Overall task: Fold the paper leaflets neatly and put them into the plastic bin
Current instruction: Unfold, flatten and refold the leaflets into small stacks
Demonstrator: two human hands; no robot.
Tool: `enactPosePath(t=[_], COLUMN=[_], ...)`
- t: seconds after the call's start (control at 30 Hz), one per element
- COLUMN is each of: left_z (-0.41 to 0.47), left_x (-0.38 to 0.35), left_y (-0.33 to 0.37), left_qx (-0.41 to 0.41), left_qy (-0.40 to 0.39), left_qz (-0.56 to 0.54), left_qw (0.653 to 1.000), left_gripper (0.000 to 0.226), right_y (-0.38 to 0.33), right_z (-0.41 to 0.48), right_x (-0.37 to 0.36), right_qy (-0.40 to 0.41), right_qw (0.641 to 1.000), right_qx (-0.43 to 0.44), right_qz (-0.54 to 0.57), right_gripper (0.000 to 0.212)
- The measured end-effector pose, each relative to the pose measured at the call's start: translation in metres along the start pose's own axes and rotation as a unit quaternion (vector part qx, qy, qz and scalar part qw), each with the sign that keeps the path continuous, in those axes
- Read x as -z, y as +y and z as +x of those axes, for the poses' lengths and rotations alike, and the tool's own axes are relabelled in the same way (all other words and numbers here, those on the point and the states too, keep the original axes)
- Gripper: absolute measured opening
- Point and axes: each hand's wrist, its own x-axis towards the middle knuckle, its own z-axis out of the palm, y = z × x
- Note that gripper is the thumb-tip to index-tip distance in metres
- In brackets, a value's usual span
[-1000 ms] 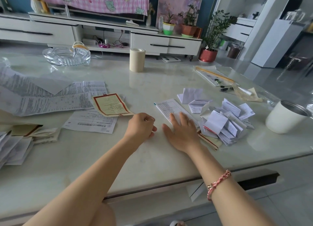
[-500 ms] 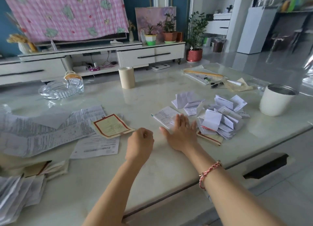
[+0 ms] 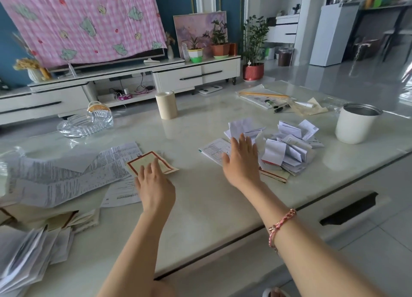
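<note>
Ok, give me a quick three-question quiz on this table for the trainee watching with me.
1. True or false: the left hand touches the red-bordered leaflet.
2. Which lies nearest the white bin? A) glass ashtray B) pile of folded leaflets C) beige roll
3. Fill in: the right hand lies ____ on a printed leaflet, fingers straight.
Key: 1 true; 2 B; 3 flat.

Nothing can be read. Dense print covers the unfolded leaflets (image 3: pixel 66 176) left of the red-bordered leaflet (image 3: pixel 153 163). A printed table fills the sheet (image 3: pixel 213 149) to its right. All of it is too blurred.
</note>
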Motion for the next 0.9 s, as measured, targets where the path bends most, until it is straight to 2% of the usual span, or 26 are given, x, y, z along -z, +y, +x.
enactPosePath(t=[0.13,0.2,0.27,0.33,0.43,0.5,0.53,0.63,0.67,0.7,0.8,0.9], left_z=[0.007,0.009,0.009,0.007,0.001,-0.005,-0.009,-0.021,-0.023,-0.025,-0.026,-0.027], left_x=[0.001,0.001,0.004,0.012,0.027,0.038,0.042,0.053,0.055,0.056,0.057,0.057], left_y=[-0.014,-0.018,-0.021,-0.017,0.001,0.017,0.024,0.043,0.047,0.05,0.051,0.052], left_qx=[0.034,0.035,0.035,0.046,0.055,0.061,0.07,0.125,0.14,0.149,0.156,0.143], left_qy=[-0.004,0.01,0.039,0.078,0.138,0.155,0.143,0.04,0.005,-0.022,-0.048,-0.037], left_qz=[-0.001,-0.007,-0.044,-0.094,-0.183,-0.274,-0.344,-0.549,-0.581,-0.596,-0.596,-0.551], left_qw=[0.999,0.999,0.998,0.991,0.972,0.947,0.925,0.826,0.802,0.789,0.786,0.822], left_gripper=[0.044,0.031,0.021,0.022,0.024,0.022,0.022,0.027,0.027,0.026,0.023,0.024], right_y=[-0.007,-0.011,-0.018,-0.03,-0.044,-0.053,-0.059,-0.063,-0.063,-0.063,-0.061,-0.058], right_z=[-0.002,-0.004,-0.008,-0.013,-0.023,-0.027,-0.029,-0.028,-0.026,-0.026,-0.027,-0.029], right_x=[0.017,0.024,0.031,0.034,0.028,0.025,0.028,0.031,0.032,0.034,0.037,0.038], right_qy=[0.083,0.083,0.041,-0.02,-0.138,-0.183,-0.196,-0.217,-0.223,-0.228,-0.228,-0.216], right_qw=[0.993,0.989,0.982,0.961,0.907,0.864,0.844,0.799,0.787,0.774,0.753,0.749], right_qx=[-0.015,-0.034,-0.056,-0.081,-0.128,-0.137,-0.141,-0.127,-0.118,-0.111,-0.12,-0.124], right_qz=[0.086,0.119,0.175,0.264,0.376,0.448,0.478,0.547,0.563,0.579,0.605,0.614], right_gripper=[0.04,0.039,0.038,0.039,0.037,0.017,0.007,0.04,0.05,0.051,0.031,0.02])
